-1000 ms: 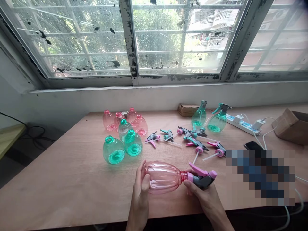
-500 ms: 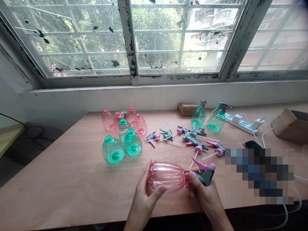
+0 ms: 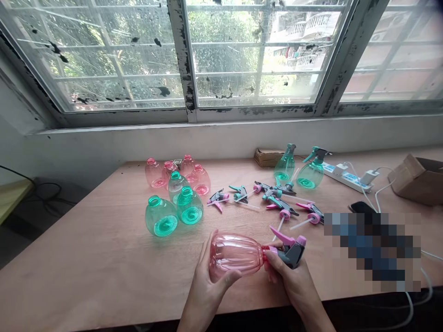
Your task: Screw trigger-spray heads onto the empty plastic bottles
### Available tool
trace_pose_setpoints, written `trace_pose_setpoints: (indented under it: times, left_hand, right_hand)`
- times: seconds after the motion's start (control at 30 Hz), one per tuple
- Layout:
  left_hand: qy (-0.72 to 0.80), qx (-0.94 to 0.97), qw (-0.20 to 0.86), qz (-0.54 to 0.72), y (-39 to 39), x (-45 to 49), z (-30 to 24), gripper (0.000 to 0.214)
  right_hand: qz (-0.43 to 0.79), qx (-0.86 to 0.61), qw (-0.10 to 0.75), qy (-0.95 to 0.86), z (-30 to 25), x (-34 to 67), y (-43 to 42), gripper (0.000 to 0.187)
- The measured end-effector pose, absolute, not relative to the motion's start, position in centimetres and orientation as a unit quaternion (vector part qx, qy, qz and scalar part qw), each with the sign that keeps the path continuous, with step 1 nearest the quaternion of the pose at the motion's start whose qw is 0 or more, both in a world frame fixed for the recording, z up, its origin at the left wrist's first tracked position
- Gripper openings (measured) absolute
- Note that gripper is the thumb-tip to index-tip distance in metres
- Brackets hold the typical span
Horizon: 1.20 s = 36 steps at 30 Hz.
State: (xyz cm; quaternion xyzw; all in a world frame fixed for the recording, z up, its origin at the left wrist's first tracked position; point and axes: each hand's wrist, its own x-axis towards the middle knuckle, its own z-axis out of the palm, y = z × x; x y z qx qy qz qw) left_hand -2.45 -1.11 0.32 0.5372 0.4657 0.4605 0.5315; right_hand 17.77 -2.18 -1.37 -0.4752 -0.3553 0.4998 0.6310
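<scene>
A clear pink spray bottle [image 3: 235, 253] lies sideways in the air above the front of the table, its neck toward the right. My left hand [image 3: 211, 281] is wrapped round the bottle's base end, thumb along the near side. At the neck, my right hand [image 3: 287, 276] grips the collar of a grey and pink spray head [image 3: 293, 249], whose pink trigger points up. The head sits at the bottle's mouth; the fingers partly hide the joint. Beyond the hands lie several loose spray heads [image 3: 273, 196] with pink or teal parts and thin tubes.
Several open pink bottles [image 3: 155, 175] and three open green bottles [image 3: 161, 216] stand at the left back. Two green bottles with spray heads [image 3: 310, 175] stand at the back right, near a power strip [image 3: 348, 177], a phone [image 3: 362, 207] and a cardboard box [image 3: 418, 182]. A blurred patch covers the right front.
The pink bottle and its spray head have shifted slightly left, and the head's trigger has tilted a little. Both hands keep their hold.
</scene>
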Motion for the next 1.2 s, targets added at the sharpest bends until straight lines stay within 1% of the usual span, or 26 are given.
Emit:
trace_pose_setpoints:
  times: [0.07, 0.23, 0.47, 0.67, 0.8, 0.97, 1.13, 1.2]
  left_hand:
    - [0.474, 0.546, 0.525, 0.449, -1.1, -2.4, 0.4, 0.094]
    - [0.489, 0.577, 0.490, 0.434, -1.4, -2.5, 0.2, 0.095]
    - [0.476, 0.555, 0.507, 0.457, -1.0, -2.6, 0.0, 0.106]
    - [0.495, 0.552, 0.492, 0.457, -0.8, -2.5, -0.2, 0.100]
    - [0.483, 0.557, 0.498, 0.456, -0.9, -2.3, -0.1, 0.097]
    - [0.484, 0.549, 0.506, 0.456, -1.1, -2.4, -0.3, 0.107]
    - [0.474, 0.545, 0.525, 0.450, -1.1, -2.6, -0.1, 0.090]
    - [0.481, 0.543, 0.520, 0.450, -1.0, -2.6, 0.0, 0.088]
  right_hand:
    - [0.502, -0.467, 0.636, -0.353, -1.4, 17.8, -2.1, 0.034]
    - [0.517, -0.449, 0.646, -0.337, -2.0, 18.2, -1.8, 0.035]
    - [0.497, -0.480, 0.632, -0.350, -1.3, 17.7, -2.0, 0.037]
    - [0.494, -0.481, 0.640, -0.338, -0.9, 17.6, -2.1, 0.046]
    - [0.514, -0.465, 0.636, -0.340, -0.9, 17.7, -2.0, 0.039]
    - [0.519, -0.458, 0.633, -0.347, -0.8, 17.7, -2.1, 0.037]
    - [0.511, -0.464, 0.632, -0.353, -0.7, 17.7, -2.1, 0.037]
    - [0.508, -0.467, 0.633, -0.353, -0.7, 17.7, -2.0, 0.036]
